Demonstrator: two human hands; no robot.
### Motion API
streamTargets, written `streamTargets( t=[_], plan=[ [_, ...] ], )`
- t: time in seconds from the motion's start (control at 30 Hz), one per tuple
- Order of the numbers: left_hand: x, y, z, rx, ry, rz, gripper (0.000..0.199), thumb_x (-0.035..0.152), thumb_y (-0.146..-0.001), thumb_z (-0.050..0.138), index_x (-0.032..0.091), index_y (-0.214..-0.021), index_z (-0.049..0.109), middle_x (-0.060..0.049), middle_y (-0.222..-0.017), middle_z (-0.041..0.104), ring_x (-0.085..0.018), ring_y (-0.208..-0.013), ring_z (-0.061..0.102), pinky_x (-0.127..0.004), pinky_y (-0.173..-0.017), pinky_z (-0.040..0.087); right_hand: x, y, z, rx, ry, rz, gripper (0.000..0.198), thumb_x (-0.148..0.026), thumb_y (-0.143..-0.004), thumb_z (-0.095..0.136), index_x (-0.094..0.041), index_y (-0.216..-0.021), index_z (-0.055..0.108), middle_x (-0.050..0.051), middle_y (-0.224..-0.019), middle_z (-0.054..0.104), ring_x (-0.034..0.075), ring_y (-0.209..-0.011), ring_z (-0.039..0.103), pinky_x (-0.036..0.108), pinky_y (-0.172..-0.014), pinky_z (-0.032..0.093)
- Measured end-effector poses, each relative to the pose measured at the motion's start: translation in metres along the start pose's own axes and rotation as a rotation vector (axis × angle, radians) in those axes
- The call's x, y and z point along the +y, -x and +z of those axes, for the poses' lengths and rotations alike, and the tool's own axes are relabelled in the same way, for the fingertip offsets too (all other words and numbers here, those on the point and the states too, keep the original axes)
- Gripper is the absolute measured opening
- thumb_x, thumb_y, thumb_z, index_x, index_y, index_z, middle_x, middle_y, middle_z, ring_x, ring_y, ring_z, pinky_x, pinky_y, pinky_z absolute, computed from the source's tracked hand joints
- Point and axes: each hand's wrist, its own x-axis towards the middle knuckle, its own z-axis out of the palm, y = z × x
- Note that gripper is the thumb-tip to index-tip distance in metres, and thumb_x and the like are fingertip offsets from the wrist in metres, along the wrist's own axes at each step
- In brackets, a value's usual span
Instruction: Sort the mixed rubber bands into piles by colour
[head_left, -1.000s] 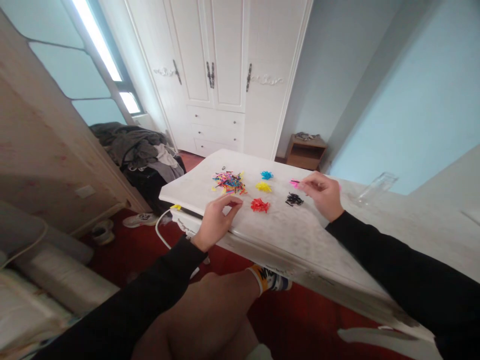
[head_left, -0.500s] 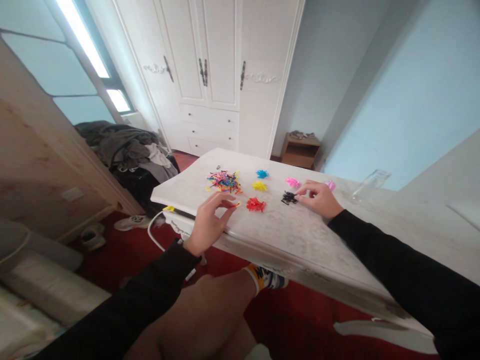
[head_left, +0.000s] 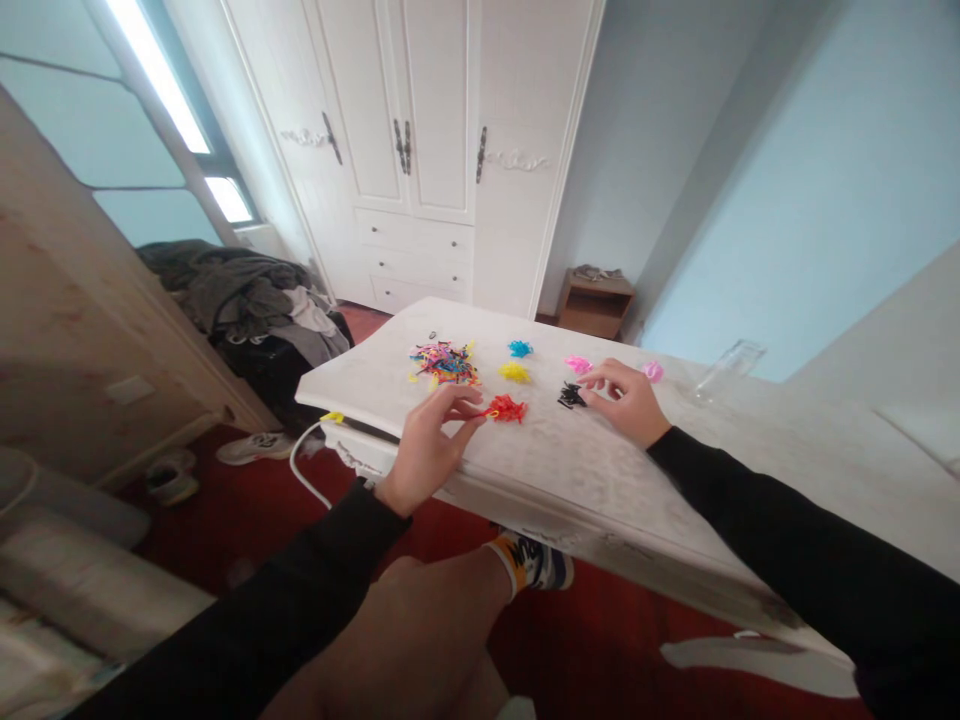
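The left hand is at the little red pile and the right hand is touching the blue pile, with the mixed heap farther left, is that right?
Not quite. In the head view the right hand is at the black pile, not the blue pile. The left hand is indeed at the red pile, with the mixed heap farther left.

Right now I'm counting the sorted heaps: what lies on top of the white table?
On the white table: a mixed pile, blue, yellow, red, black and two pink heaps, plus a glass. Anything beneath the right hand is covered.
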Motion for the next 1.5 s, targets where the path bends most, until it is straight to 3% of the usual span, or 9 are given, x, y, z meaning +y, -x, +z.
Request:
streamTargets(
  t=[0.17, 0.33, 0.67, 1.03, 1.3, 1.5],
  plan=[
    [0.013, 0.001, 0.011, -0.041, -0.001, 0.008, 0.018, 0.011, -0.086, 0.069, 0.020, -0.100, 0.063, -0.001, -0.097, 0.070, -0.011, -0.079, 0.070, -0.023, -0.075, 0.060, -0.030, 0.006, 0.016, -0.037, -0.015, -0.264, 0.005, -0.020, -0.088, 0.067, -0.021, -0.089, 0.071, 0.004, -0.079, 0.069, 0.016, -0.072, 0.058, 0.031, -0.063, 0.046],
    [0.021, 0.002, 0.019, -0.079, -0.021, 0.026, 0.017, 0.009, -0.085, 0.069, 0.020, -0.097, 0.063, 0.000, -0.095, 0.070, -0.010, -0.077, 0.069, -0.021, -0.073, 0.060, -0.048, 0.009, 0.028, -0.110, -0.083, -0.362, 0.006, -0.022, -0.091, 0.067, -0.022, -0.095, 0.072, 0.004, -0.081, 0.071, 0.017, -0.075, 0.062, 0.033, -0.071, 0.051],
    [0.032, -0.002, 0.039, -0.132, -0.012, 0.071, 0.010, 0.011, -0.087, 0.067, 0.019, -0.093, 0.063, -0.002, -0.092, 0.071, -0.013, -0.079, 0.069, -0.025, -0.074, 0.060, -0.051, 0.013, 0.032, -0.161, -0.147, -0.313, 0.009, -0.026, -0.094, 0.065, -0.022, -0.090, 0.073, 0.004, -0.079, 0.071, 0.017, -0.073, 0.059, 0.033, -0.067, 0.050],
    [0.026, -0.019, 0.038, -0.161, -0.103, 0.182, 0.015, 0.008, -0.089, 0.062, 0.018, -0.082, 0.070, -0.004, -0.090, 0.071, -0.015, -0.084, 0.067, -0.027, -0.079, 0.054, -0.050, 0.012, 0.026, -0.080, -0.133, -0.237, 0.011, -0.020, -0.092, 0.066, -0.021, -0.083, 0.071, 0.002, -0.072, 0.065, 0.016, -0.070, 0.056, 0.032, -0.066, 0.047],
    [0.022, -0.020, 0.042, -0.159, -0.099, 0.099, 0.008, 0.017, -0.088, 0.069, 0.020, -0.089, 0.077, -0.007, -0.097, 0.071, -0.018, -0.087, 0.068, -0.031, -0.078, 0.057, -0.049, 0.012, 0.026, -0.097, -0.134, -0.216, 0.008, -0.021, -0.091, 0.066, -0.022, -0.085, 0.072, 0.002, -0.073, 0.066, 0.016, -0.070, 0.056, 0.032, -0.064, 0.046],
    [0.024, -0.016, 0.041, -0.170, -0.072, 0.111, 0.011, 0.014, -0.088, 0.068, 0.020, -0.081, 0.074, -0.006, -0.093, 0.070, -0.018, -0.088, 0.067, -0.032, -0.082, 0.055, -0.049, 0.013, 0.027, -0.128, -0.152, -0.219, 0.008, -0.024, -0.091, 0.067, -0.022, -0.086, 0.073, 0.003, -0.076, 0.069, 0.017, -0.071, 0.059, 0.034, -0.068, 0.049]
  ],
)
